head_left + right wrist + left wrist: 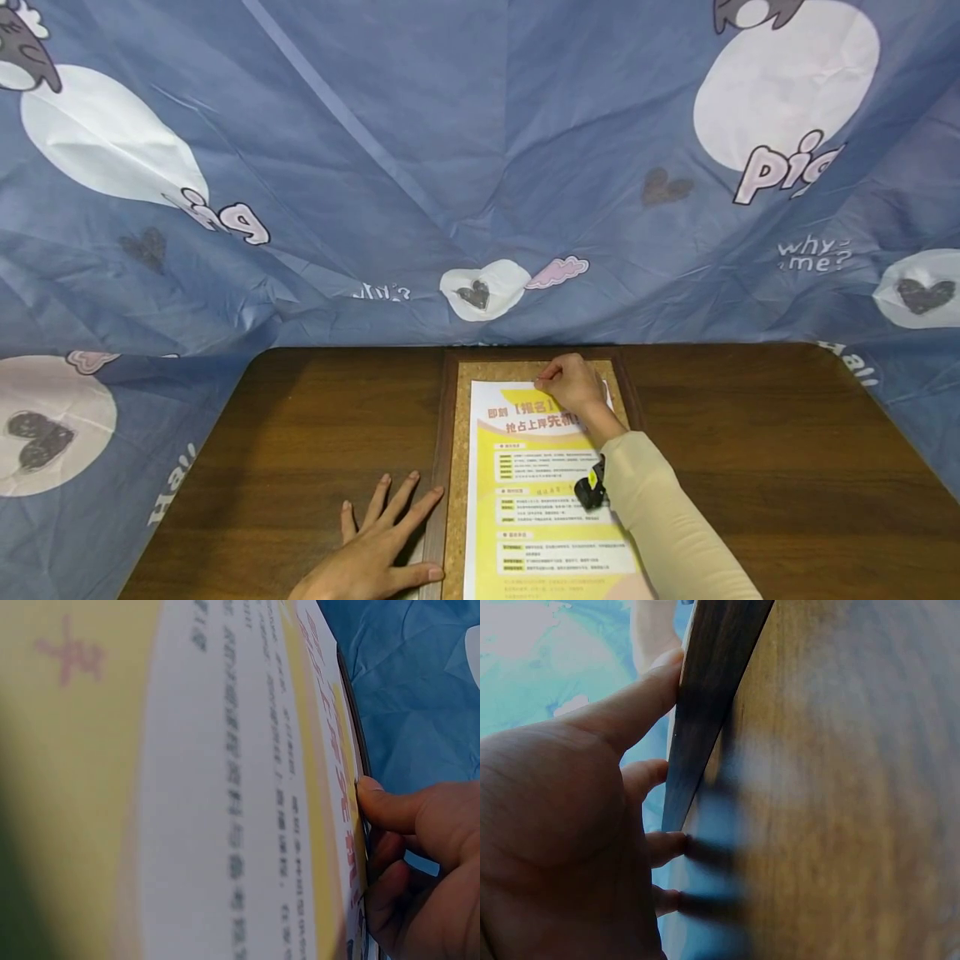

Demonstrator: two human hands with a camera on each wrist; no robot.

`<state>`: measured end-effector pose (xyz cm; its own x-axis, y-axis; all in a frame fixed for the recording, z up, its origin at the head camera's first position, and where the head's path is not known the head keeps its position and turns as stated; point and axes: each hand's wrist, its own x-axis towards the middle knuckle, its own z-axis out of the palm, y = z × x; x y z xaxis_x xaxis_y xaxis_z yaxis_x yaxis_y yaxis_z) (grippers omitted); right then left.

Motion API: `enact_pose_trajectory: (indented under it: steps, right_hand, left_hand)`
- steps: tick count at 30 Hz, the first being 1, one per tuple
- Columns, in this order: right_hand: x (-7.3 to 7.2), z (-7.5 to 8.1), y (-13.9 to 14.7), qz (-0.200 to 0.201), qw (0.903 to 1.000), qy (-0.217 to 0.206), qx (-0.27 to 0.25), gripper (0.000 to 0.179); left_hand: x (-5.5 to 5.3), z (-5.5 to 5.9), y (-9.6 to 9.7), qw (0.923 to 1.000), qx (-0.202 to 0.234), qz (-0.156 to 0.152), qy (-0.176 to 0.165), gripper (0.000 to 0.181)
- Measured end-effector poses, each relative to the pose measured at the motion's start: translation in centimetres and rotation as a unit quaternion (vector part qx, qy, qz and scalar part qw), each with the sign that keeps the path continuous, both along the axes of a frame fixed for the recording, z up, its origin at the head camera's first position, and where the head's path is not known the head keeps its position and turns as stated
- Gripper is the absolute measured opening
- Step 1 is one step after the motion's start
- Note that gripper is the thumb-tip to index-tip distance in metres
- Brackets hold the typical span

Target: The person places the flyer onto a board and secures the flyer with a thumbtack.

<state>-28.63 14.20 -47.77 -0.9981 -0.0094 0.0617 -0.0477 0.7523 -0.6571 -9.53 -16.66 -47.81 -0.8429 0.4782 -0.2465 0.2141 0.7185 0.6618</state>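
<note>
A yellow and white printed poster (551,521) lies on a cork board (456,500) with a dark wooden frame (435,508). At the poster's top edge my right hand (573,387) has its thumb and fingers curled together, pinching a small red pin (541,380) that is mostly hidden. In the right wrist view the thumb (390,806) of that hand bears against the poster's surface. My left hand (375,542) is spread beside the board, its thumb and index fingertip touching the frame's left side. The left wrist view shows these fingers along the frame's edge (712,697).
The board rests on a dark brown wooden table (322,425), reaching its far edge. Behind it hangs a blue printed cloth (420,167), which also drapes down both sides. A small black device (591,487) sits on my right wrist, by the sleeve (667,517).
</note>
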Motion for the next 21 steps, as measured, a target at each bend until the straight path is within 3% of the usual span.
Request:
enact_pose_trajectory:
  steps: [21]
  right_hand:
    - [0.06,0.08,0.32,0.004,0.9998,-0.014,-0.012,0.014]
  left_hand:
    - [-0.10,-0.05,0.15,1.0000,-0.001,0.002,0.003,0.086]
